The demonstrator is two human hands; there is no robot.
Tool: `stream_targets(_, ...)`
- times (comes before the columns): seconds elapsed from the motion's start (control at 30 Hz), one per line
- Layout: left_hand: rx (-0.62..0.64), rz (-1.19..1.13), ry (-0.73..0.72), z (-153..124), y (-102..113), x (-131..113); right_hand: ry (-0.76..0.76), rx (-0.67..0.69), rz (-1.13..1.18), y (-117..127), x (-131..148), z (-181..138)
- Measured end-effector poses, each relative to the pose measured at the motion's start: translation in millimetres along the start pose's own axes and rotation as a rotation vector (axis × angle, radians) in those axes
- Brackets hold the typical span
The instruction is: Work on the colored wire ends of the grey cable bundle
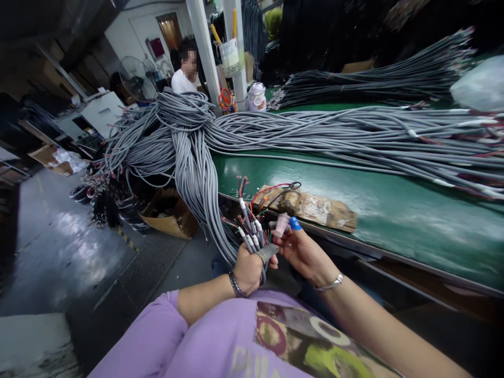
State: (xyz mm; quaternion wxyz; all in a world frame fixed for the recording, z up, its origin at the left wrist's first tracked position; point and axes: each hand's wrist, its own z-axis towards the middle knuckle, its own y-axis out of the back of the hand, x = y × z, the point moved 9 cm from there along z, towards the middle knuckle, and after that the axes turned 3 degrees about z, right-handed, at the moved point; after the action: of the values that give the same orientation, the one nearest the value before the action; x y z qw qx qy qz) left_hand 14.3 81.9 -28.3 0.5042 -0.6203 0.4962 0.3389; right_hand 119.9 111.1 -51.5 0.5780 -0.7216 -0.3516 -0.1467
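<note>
My left hand [248, 270] is closed in a fist round a bunch of grey cables [200, 205] whose ends, stripped to coloured wires with white sleeves [250, 223], stick up from it. My right hand [303, 252], with a blue cap on one fingertip and tape on another, pinches at those wire ends. The bunch hangs down from a big pile of grey cables [354, 134] lying along the green table [394, 210].
A worn wooden board [315, 207] lies at the table's near edge. A second cable bundle [374, 79] lies farther back. A person in white [185, 76] sits beyond, near a fan [136, 79]. A cardboard box [167, 215] stands on the floor at left.
</note>
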Motion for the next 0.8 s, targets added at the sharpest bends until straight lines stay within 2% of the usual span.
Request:
stream_targets(0.13, 0.004, 0.006, 0.008, -5.6, 3.2, -4.5, -0.081, -0.027, 0.015, 1.4, 0.1, -0.8)
stream_targets(0.3, -0.002, -0.027, 0.032, -7.5, 3.7, -8.0, -0.02, -0.064, -0.035, 2.0, 10.5, 2.6)
stream_targets(0.43, -0.01, -0.037, 0.057, -3.7, 1.4, -7.7, 0.208, -0.098, -0.185, 6.7, 25.6, -0.7)
stream_targets(0.5, -0.008, -0.042, 0.064, -1.2, -0.6, -7.5, 0.26, -0.084, -0.235, 6.2, 27.4, -1.8)
stream_targets(0.63, 0.01, -0.036, 0.059, 3.8, -5.6, -7.2, 0.092, 0.025, -0.118, -0.8, 10.6, 6.3)
stream_targets(0.8, 0.014, -0.021, 0.056, 9.7, -7.7, -1.8, 0.11, 0.015, -0.052, -1.1, 11.3, 13.5)
